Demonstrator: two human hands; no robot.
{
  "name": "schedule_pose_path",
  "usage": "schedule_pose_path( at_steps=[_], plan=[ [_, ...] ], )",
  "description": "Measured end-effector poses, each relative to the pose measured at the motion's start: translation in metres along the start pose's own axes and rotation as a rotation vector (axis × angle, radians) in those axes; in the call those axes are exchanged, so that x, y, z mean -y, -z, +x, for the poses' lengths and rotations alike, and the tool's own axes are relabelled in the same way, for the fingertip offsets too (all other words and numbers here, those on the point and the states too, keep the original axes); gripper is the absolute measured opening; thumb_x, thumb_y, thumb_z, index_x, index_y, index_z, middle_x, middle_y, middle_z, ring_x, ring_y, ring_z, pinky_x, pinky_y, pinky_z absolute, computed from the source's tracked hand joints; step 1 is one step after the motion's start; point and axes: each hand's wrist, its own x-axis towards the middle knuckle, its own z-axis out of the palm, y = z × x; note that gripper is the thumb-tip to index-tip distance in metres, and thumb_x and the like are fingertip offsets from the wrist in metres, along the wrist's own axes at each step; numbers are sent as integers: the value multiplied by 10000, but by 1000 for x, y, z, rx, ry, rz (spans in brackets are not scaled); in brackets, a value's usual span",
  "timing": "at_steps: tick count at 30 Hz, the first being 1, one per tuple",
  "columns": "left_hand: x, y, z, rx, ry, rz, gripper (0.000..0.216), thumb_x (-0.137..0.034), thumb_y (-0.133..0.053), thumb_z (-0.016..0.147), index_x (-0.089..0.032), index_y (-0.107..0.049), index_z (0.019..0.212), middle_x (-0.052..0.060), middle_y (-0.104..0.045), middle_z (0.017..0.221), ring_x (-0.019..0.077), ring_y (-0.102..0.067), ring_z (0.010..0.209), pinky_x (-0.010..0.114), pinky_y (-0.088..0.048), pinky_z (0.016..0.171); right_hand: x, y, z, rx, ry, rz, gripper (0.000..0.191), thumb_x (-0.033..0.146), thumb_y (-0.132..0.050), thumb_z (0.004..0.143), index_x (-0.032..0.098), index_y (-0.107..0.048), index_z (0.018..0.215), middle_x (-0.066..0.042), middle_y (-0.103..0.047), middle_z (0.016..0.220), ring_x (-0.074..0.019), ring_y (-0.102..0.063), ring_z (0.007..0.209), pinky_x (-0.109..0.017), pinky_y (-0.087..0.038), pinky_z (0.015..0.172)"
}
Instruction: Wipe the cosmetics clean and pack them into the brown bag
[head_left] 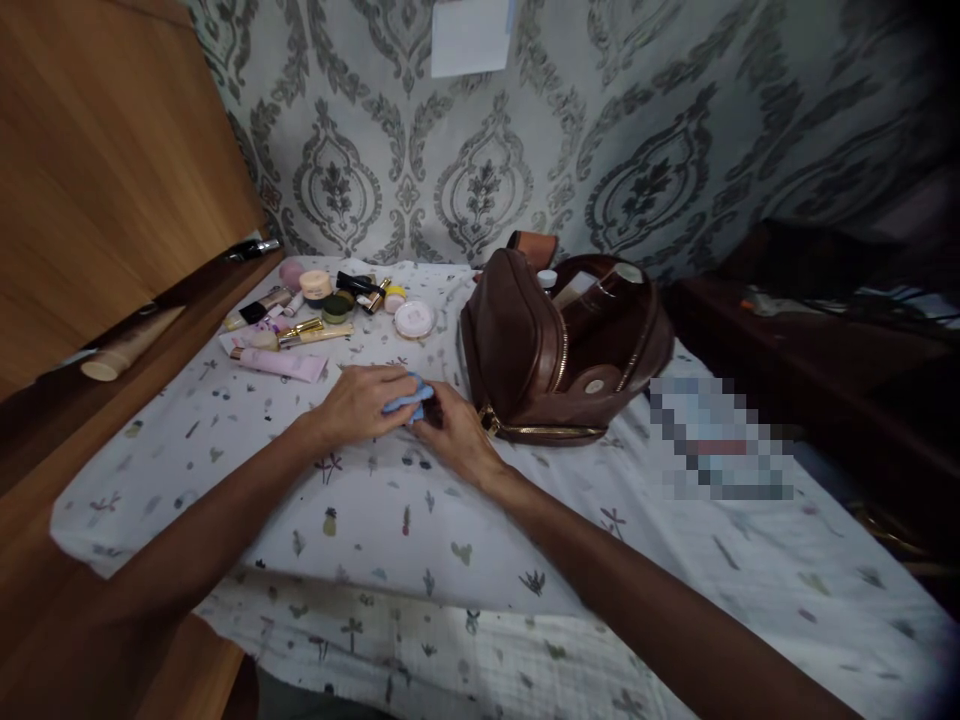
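In the head view, my left hand (364,408) has its fingers closed around a small blue cloth (409,396), which looks soft and crumpled. My right hand (461,432) pinches the same cloth from the other side, thumb and fingers near its edge. Both hands are low over the printed white sheet, and the fingers partly hide the cloth and whatever it may wrap. Just right of my right hand stands an open brown leather bag (517,330) with gold zippers. Inside it, a bottle with a white cap (547,280) and a clear container (626,275) show.
Makeup lies at the back left: a pink tube (281,364), a round compact (415,319), a peach-lidded jar (315,287) and several other pieces. A beige tube (135,342) rests on the wooden ledge (202,290). A pixelated flat item (716,440) lies right of the bag.
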Motion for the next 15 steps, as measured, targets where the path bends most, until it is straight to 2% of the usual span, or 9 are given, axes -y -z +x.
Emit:
schedule_pose_path(
  at_steps=[3,9,12,15],
  plan=[
    [-3,-3,1,-11,-12,-10,232,-306,-480,953,-196,-606,791,23,-626,778,151,-576,726,267,-364,624,2,1,1,0,-6,-1,328,226,-661,802,176,-611,1122,-79,-677,1053,-234,-614,942,-359,-496,835],
    [15,-7,1,-109,310,-180,207,-320,-469,942,-182,-555,813,23,-581,780,166,-533,722,281,-376,669,6,1,10,67,-10,-59,577,335,-737,807,190,-551,1334,-96,-610,1079,-258,-576,1027,-410,-474,924],
    [24,-6,-1,-83,413,-295,253,-354,-474,931,-183,-507,748,-7,-513,703,147,-478,663,273,-344,634,4,-2,13,71,-20,-82,520,378,-731,825,228,-597,1304,-68,-588,994,-243,-573,971,-403,-487,899],
    [27,-9,-1,-33,474,-446,295,-396,-480,920,-180,-500,721,-30,-475,659,129,-445,630,258,-326,606,1,-4,12,2,-15,-25,496,391,-743,813,224,-616,1262,-70,-606,1016,-234,-585,955,-392,-499,885]
  ],
)
